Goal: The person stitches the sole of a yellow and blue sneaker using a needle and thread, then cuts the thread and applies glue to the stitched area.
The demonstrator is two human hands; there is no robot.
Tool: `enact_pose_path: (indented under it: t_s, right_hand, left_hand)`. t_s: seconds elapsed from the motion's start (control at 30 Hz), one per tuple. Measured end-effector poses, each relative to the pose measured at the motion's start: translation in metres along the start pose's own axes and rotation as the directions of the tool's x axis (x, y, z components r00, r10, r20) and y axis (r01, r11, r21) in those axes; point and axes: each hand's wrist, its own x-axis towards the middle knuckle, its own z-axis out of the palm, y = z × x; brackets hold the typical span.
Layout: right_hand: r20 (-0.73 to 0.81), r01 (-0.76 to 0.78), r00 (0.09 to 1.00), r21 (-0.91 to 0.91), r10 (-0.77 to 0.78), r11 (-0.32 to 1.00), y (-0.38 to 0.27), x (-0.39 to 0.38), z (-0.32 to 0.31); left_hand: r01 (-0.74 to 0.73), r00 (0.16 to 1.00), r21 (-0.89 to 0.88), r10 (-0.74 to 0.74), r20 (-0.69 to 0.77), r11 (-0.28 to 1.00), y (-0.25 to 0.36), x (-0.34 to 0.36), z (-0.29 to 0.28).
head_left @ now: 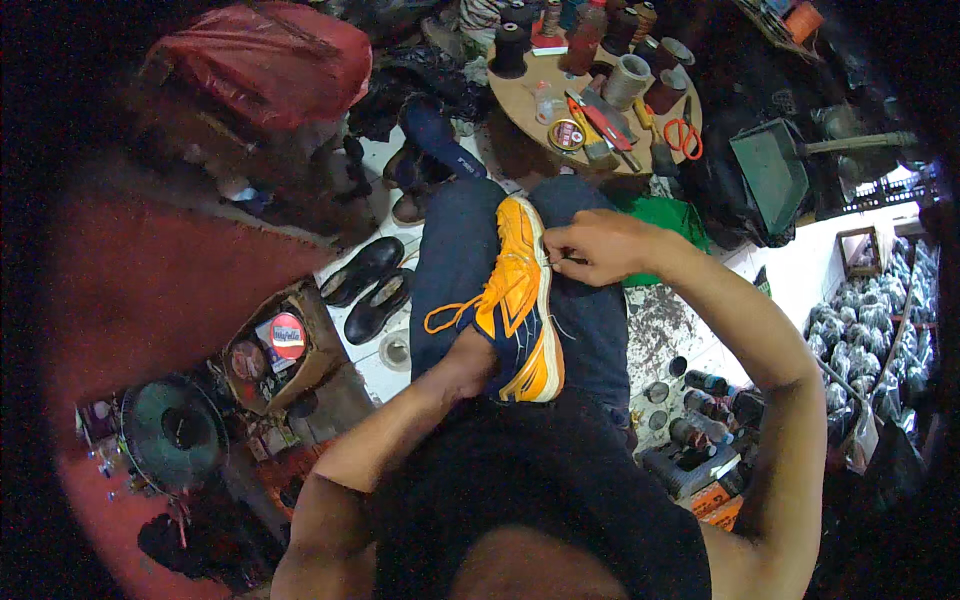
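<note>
An orange sports shoe (518,262) with a white sole edge and dark blue collar lies along my lap, toe pointing away, its orange lace looped out to the left. My left hand (470,368) reaches into the shoe's opening, so its fingers are hidden. At the sole's right edge near the toe, my right hand (598,248) is closed in a pinch; whatever is between the fingertips is too small to make out. Thin pale thread (562,328) hangs loose from the sole's right side, farther back toward the heel.
Ahead stands a round board (520,92) with thread spools (628,80), orange-handled scissors (683,139) and several tools. Black shoes (378,305) sit on the floor at left, near a fan (175,432). A green dustpan (770,178) is at right; bottles (705,428) stand lower right.
</note>
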Motion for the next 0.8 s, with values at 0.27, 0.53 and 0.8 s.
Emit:
enact_pose_path:
  t_s: [0.27,0.53,0.8]
  right_hand:
    - [0.096,0.062,0.994,-0.102,-0.052,0.993,-0.001,0.013,-0.018]
    - [-0.095,-0.218,0.976,-0.484,0.197,0.847,-0.047,-0.02,0.02]
    - [-0.338,-0.439,0.878,-0.282,0.34,0.853,-0.021,-0.041,0.044]
  left_hand:
    - [-0.15,0.937,0.068,0.12,0.329,0.986,0.015,0.016,-0.008]
    - [-0.152,0.988,0.13,0.147,0.046,0.98,0.01,-0.016,-0.008]
    - [-0.143,0.982,0.274,0.17,-0.079,0.951,0.014,-0.021,-0.007]
